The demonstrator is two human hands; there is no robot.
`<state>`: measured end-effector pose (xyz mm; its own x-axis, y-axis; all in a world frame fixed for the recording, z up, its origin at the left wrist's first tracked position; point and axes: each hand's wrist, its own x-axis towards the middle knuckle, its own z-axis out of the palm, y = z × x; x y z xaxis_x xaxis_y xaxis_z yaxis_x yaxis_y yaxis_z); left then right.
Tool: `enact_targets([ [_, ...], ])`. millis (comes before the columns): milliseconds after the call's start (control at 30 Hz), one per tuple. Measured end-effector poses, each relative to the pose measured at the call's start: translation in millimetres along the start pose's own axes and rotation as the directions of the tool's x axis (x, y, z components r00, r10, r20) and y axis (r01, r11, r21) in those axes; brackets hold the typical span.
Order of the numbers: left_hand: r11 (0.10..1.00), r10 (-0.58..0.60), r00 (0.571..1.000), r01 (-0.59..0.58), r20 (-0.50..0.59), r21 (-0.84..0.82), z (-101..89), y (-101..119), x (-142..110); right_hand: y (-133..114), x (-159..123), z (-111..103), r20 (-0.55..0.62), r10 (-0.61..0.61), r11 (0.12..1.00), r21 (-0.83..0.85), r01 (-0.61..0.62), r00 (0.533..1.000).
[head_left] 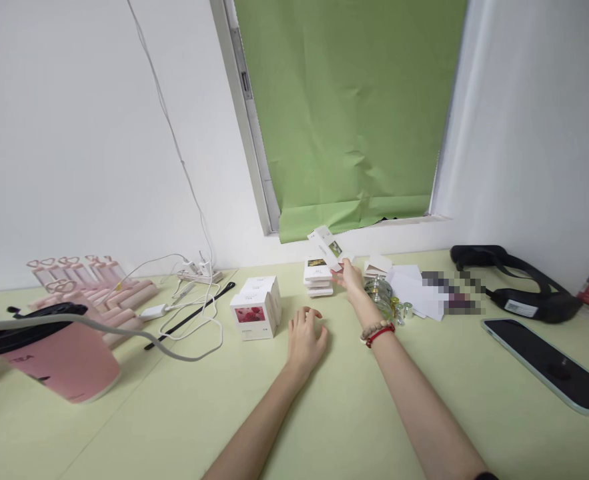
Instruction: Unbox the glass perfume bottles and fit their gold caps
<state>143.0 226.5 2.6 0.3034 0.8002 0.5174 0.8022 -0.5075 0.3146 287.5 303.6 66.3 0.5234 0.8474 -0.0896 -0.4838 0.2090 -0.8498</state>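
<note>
Our two hands are apart on the pale green tabletop (pixel 347 407). With our right hand (pixel 350 279), which wears a beaded bracelet and a red band (pixel 378 335) at the wrist, we pinch a white cardboard carton with a green picture panel (pixel 325 245); it is tilted, above the small stack of flat white printed cartons (pixel 317 283). Our left hand (pixel 306 339) rests on the table, fingers loosely bent, and we see nothing in its grasp. Near it, on its left, stands a cluster of white cube-shaped boxes with a red picture (pixel 255 313). Just right of our right wrist we have clear glass bottles (pixel 377 293), small shiny gold and silver caps (pixel 407 309) and loose white paper sheets (pixel 414 288). Farther right lies a black-screened phone in a pale case (pixel 549 365)
</note>
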Motion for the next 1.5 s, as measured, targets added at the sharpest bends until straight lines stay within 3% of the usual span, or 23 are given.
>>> enact_targets([
  [233, 1.000, -0.002, 1.000, 0.002, 0.007, -0.008, -0.8, 1.4, 0.9, 1.0, 5.7, -2.1, 0.021, -0.041, 0.996, -0.083, 0.043, 0.999],
  [667, 1.000, 0.001, 1.000, -0.001, 0.004, -0.002, -2.0, 3.1, 0.7, -14.1, -2.0, -2.3, 0.032, 0.061, 0.982, 0.179, -0.066, 0.998],
  [900, 1.000, -0.003, 1.000, 0.003, 0.015, -0.004, -2.4, 3.5, 1.2, -7.5, -3.3, -2.9, 0.067, 0.092, 0.989, 0.109, -0.099, 0.993],
  [1100, 1.000, -0.018, 1.000, 0.018, 0.019, 0.001, -0.6, 2.7, 1.4, -9.4, -4.7, -8.2, 0.102, 0.100, 0.994, -0.050, -0.095, 0.990],
  [1333, 1.000, -0.020, 1.000, 0.020, 0.020, 0.001, 0.1, 1.5, 0.9, -9.3, 1.3, -16.8, 0.010, -0.020, 0.991, -0.134, 0.021, 1.000],
  [1500, 1.000, -0.026, 0.999, 0.026, 0.026, 0.002, 0.2, 1.7, 0.8, -9.7, 4.2, -16.7, 0.114, 0.030, 0.996, -0.091, -0.020, 0.993],
])
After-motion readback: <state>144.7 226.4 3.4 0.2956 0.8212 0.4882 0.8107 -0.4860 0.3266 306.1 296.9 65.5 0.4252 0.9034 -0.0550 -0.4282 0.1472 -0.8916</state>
